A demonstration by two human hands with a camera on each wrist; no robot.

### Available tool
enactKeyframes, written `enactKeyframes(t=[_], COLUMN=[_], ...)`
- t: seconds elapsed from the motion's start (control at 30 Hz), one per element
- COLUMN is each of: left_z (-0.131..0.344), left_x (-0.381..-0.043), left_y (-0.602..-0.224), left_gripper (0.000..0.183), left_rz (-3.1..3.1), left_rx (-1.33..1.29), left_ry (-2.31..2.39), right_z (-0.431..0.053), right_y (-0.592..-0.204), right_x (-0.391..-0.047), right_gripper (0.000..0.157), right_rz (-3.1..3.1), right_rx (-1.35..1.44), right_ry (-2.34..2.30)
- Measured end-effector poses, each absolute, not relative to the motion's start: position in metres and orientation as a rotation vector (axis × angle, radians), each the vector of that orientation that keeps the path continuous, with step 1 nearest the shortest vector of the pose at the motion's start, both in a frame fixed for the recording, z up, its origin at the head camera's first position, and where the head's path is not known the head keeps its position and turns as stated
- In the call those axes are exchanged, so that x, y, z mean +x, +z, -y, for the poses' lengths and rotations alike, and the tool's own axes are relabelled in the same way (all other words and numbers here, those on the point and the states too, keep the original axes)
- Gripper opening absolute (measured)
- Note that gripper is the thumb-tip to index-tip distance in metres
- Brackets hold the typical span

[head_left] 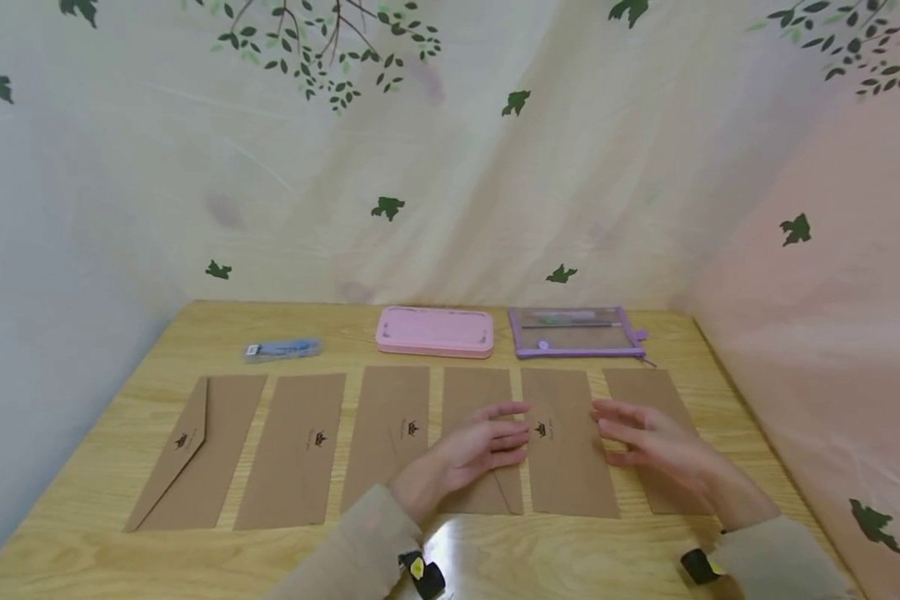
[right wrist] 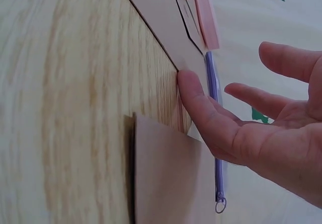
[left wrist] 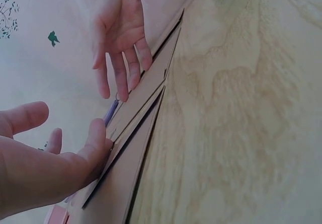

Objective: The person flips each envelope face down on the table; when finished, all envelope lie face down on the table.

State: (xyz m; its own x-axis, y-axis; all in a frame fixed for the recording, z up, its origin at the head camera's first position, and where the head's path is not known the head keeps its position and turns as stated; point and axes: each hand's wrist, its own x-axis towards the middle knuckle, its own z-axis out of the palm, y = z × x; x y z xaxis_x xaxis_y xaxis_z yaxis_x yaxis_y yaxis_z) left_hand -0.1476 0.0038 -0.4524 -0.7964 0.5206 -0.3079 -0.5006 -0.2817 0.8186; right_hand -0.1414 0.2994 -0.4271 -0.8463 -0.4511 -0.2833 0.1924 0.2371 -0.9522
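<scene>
A brown envelope, probably light and bendy, is lying on the table between the left grip and right grip, both loosely spread, its long edges seeming easiest to pinch.

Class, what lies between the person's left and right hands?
The head view shows a crown-marked brown envelope between the left hand and the right hand.
</scene>
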Motion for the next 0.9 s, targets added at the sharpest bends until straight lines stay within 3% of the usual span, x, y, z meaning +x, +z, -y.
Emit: enactKeyframes(t=[0.9], left_z=[-0.0085], left_x=[-0.1463], left_y=[-0.4445], left_gripper=[0.043], left_rz=[-1.393], left_rx=[0.034], left_ry=[2.101], right_z=[-0.3022], right_y=[-0.4332], right_x=[-0.1451], right_gripper=[0.07], right_rz=[-1.989], right_rx=[-0.219], right_ry=[-1.668])
